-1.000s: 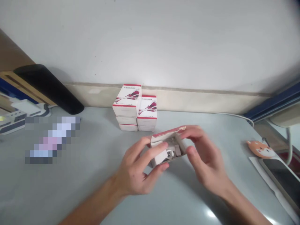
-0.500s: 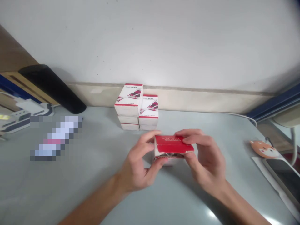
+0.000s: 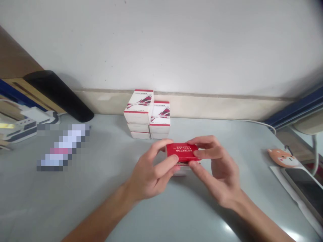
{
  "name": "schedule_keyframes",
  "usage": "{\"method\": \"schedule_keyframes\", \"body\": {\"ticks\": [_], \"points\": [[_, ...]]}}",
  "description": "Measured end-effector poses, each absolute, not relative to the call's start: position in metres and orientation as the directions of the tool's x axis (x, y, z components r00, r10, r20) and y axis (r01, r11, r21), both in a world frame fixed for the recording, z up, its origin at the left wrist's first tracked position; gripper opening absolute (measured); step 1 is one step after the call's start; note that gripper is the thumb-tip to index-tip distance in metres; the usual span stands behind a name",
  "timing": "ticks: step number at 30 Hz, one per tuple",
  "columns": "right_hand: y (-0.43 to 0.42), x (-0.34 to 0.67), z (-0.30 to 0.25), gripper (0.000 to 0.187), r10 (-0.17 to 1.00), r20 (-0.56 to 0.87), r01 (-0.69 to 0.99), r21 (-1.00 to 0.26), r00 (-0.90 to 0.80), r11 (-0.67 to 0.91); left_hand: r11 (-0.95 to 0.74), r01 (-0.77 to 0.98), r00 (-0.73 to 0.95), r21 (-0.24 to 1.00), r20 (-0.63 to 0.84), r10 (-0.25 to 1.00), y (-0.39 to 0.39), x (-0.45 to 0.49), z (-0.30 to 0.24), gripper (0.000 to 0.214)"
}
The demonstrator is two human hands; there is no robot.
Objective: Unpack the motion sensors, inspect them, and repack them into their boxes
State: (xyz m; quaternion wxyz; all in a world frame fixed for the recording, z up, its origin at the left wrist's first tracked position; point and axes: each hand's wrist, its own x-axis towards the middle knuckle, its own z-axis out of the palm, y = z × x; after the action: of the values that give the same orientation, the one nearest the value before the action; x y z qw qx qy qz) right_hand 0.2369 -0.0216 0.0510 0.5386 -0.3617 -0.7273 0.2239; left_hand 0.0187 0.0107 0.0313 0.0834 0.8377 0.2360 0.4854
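Between my two hands is a small cardboard box, with a red top flap printed "DETECTOR" and white sides. A narrow gap shows along the flap's near edge. My left hand grips the box's left side, its index finger pressing on the flap and its thumb at the near face. My right hand holds the right side, fingertips on the flap and thumb at its near edge. The box's underside and contents are hidden.
White-and-red boxes are stacked against the wall. A black cylinder leans at the left, near a power strip and a pixelated object. To the right lie a dog-faced item and a phone.
The red flap has come down closer to the box, narrowing the gap at its near edge. My left index finger has moved onto the flap, and my right thumb has shifted left.
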Motion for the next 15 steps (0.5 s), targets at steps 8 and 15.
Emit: {"method": "schedule_keyframes", "body": {"ticks": [8, 15], "points": [[-0.016, 0.244, 0.052, 0.018, 0.642, 0.716, 0.407, -0.519, -0.273, 0.752, -0.852, 0.299, 0.436, 0.43, 0.732, 0.523, 0.011, 0.018, 0.029, 0.022], [-0.012, 0.246, 0.04, 0.078, 0.852, 0.404, 0.457, -0.721, -0.333, 0.521, -0.738, 0.222, 0.12, 0.637, 0.733, 0.669, 0.016, 0.022, 0.021, 0.022]]}}
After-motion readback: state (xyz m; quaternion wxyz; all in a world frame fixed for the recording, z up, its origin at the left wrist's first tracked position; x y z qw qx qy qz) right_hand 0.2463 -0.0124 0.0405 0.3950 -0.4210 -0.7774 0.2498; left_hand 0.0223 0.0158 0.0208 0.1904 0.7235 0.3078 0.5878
